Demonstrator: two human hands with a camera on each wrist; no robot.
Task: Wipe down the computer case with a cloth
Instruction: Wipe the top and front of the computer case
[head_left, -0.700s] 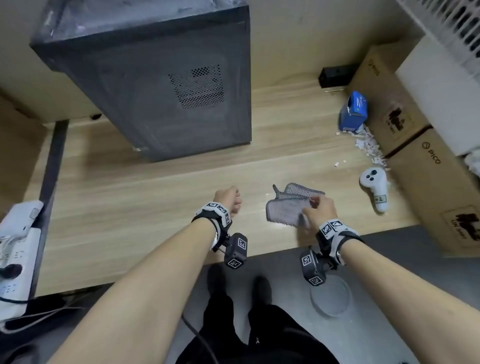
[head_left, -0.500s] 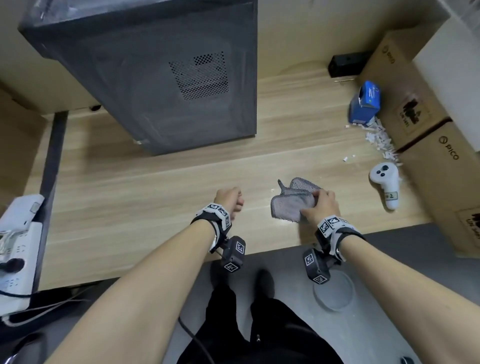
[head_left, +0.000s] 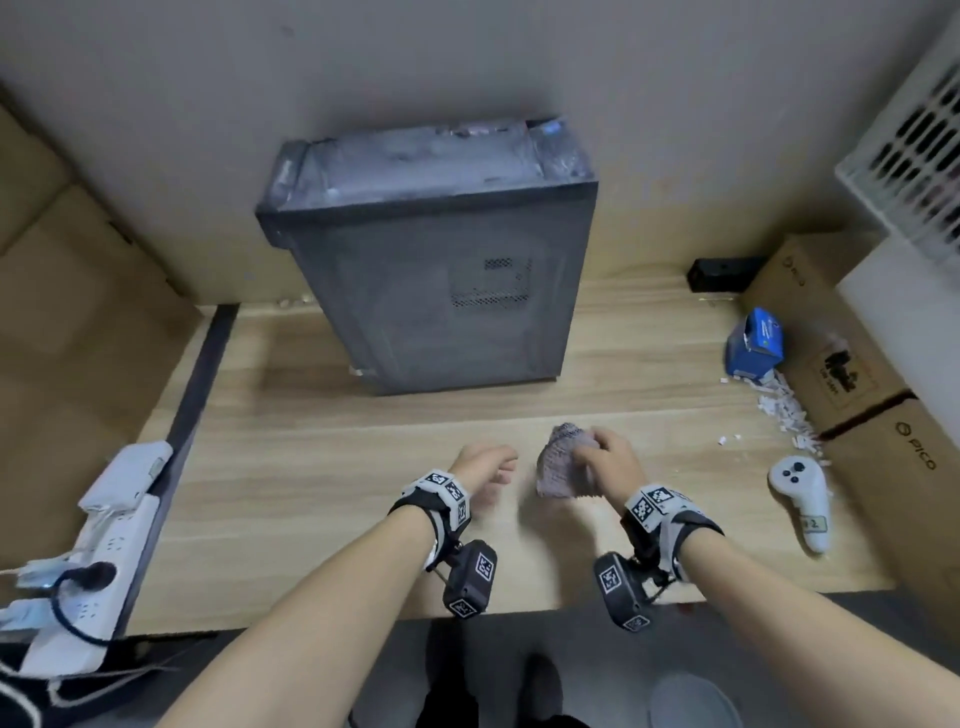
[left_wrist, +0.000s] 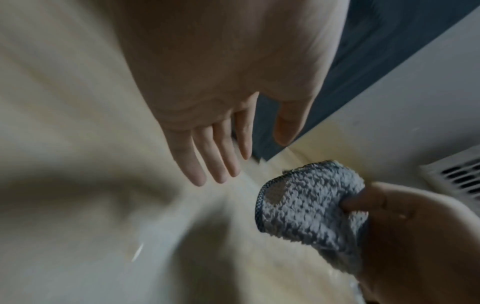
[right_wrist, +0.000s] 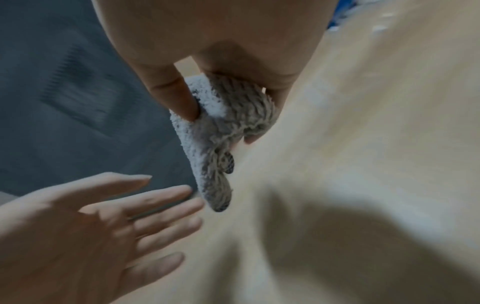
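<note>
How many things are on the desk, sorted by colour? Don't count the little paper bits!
Grey: 2 - computer case, cloth gripped in the right hand
White: 2 - controller, power strip at the left edge
Blue: 1 - small box
Black: 1 - small box by the wall
Total: 6

Head view steeply down over the desk (head_left: 311, 467); both wrist views close along the palms, sharing the cloth (left_wrist: 309, 203)

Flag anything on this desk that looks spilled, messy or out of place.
Small white scraps lie scattered on the desk below the blue box, beside the cardboard boxes. The computer case top looks dusty.
</note>
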